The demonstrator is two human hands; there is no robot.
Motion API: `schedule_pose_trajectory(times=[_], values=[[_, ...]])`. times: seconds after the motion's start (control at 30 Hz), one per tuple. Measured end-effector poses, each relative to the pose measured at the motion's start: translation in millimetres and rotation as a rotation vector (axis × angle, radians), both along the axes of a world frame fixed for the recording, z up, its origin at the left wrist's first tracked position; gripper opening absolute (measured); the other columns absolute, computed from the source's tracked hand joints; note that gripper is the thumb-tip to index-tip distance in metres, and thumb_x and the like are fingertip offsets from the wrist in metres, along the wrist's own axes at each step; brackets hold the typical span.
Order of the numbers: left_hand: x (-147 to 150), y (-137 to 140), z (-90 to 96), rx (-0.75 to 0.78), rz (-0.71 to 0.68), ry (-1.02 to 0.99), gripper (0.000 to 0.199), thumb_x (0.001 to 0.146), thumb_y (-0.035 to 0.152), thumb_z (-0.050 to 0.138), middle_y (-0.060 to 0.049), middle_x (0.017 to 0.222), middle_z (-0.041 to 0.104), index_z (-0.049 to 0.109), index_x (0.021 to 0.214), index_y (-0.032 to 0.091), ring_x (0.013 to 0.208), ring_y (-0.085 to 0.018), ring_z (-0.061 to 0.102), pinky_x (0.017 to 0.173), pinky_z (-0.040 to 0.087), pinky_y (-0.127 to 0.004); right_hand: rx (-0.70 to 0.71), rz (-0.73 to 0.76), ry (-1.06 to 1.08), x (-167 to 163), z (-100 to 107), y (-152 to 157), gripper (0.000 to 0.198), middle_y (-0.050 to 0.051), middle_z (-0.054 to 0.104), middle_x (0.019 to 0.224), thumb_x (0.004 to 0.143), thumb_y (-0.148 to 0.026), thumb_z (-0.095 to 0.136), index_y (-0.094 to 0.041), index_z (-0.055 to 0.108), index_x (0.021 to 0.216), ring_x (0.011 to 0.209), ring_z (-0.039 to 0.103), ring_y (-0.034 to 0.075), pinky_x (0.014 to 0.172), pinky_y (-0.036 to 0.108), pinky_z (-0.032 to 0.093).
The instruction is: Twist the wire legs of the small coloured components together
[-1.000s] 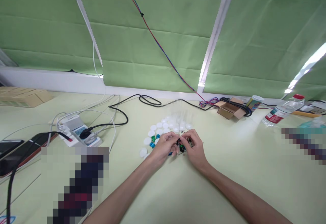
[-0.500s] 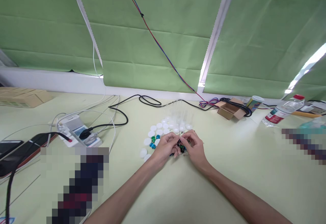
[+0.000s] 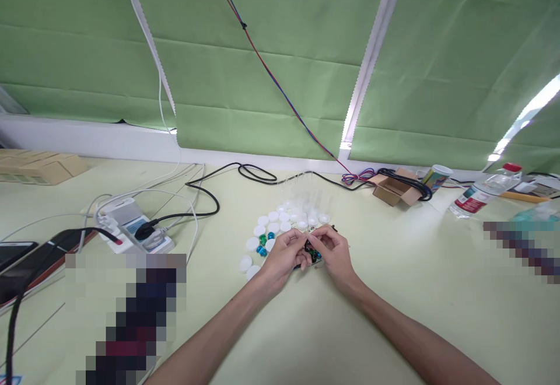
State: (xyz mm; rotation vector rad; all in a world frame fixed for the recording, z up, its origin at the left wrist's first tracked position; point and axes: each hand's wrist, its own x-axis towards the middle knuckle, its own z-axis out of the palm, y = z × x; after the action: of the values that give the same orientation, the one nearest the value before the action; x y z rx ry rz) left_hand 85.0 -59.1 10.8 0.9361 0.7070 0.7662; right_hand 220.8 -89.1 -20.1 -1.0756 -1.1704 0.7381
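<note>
My left hand point(image 3: 289, 252) and my right hand point(image 3: 331, 246) meet at the middle of the table, thumbs and forefingers pinched close together. What they pinch is too small and too covered to name. Beneath and between the fingers lies a cluster of small dark, green and blue pieces point(image 3: 314, 253), partly hidden by the hands. Left of my left hand are blue beads point(image 3: 261, 251) and green beads point(image 3: 262, 239). Around these lie several white round caps point(image 3: 252, 244). Just beyond my fingers stand clear, thin tubes point(image 3: 312, 201), blurred against the tabletop.
A white power strip point(image 3: 153, 242) with plugs and cables sits left. A black cable point(image 3: 219, 201) runs along the back. To the right are an open cardboard box point(image 3: 394, 191), a canister point(image 3: 437, 176) and a plastic bottle point(image 3: 485, 191). Phones point(image 3: 17, 256) lie far left.
Both hands stay together in nearly the same place, with only slight finger movement. The right fingers have shifted a little toward the left. The caps and beads lie as before.
</note>
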Motion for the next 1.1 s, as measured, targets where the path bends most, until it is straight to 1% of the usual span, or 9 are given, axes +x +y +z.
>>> schedule_pose_trajectory(times=[0.13, 0.37, 0.77, 1.1], values=[[1.0, 1.2, -3.0, -0.028, 0.009, -0.02, 0.031, 0.071, 0.038, 0.077, 0.004, 0.052, 0.053, 0.055, 0.073, 0.017, 0.044, -0.009, 0.055, 0.04, 0.037, -0.018, -0.031, 0.004, 0.029, 0.7, 0.7, 0.6, 0.022, 0.001, 0.06, 0.074, 0.077, -0.04, 0.074, -0.019, 0.066, 0.074, 0.071, 0.058, 0.016, 0.067, 0.029, 0.05], [1.1, 1.6, -4.3, -0.054, 0.01, -0.033, 0.027, 0.074, 0.034, 0.075, 0.003, 0.054, 0.054, 0.055, 0.075, 0.017, 0.044, -0.008, 0.054, 0.04, 0.037, -0.018, -0.048, 0.015, 0.065, 1.4, 1.7, 1.4, 0.021, 0.001, 0.061, 0.073, 0.074, -0.039, 0.076, -0.019, 0.067, 0.073, 0.071, 0.059, 0.016, 0.068, 0.03, 0.05], [1.6, 0.0, -0.2, -0.086, 0.015, -0.043, 0.028, 0.075, 0.033, 0.074, 0.004, 0.052, 0.051, 0.051, 0.073, 0.017, 0.042, -0.008, 0.052, 0.038, 0.036, -0.017, -0.054, 0.024, 0.084, 1.5, 2.4, 1.3, 0.021, 0.002, 0.062, 0.074, 0.074, -0.039, 0.075, -0.02, 0.069, 0.073, 0.071, 0.06, 0.017, 0.069, 0.031, 0.052], [2.8, 1.1, -1.0, -0.102, 0.014, -0.067, 0.021, 0.081, 0.027, 0.069, 0.003, 0.053, 0.052, 0.051, 0.075, 0.017, 0.042, -0.008, 0.053, 0.038, 0.036, -0.016, -0.047, 0.026, 0.105, 2.1, 3.3, 1.0, 0.016, 0.001, 0.061, 0.074, 0.074, -0.035, 0.076, -0.02, 0.069, 0.072, 0.072, 0.058, 0.016, 0.07, 0.03, 0.05]])
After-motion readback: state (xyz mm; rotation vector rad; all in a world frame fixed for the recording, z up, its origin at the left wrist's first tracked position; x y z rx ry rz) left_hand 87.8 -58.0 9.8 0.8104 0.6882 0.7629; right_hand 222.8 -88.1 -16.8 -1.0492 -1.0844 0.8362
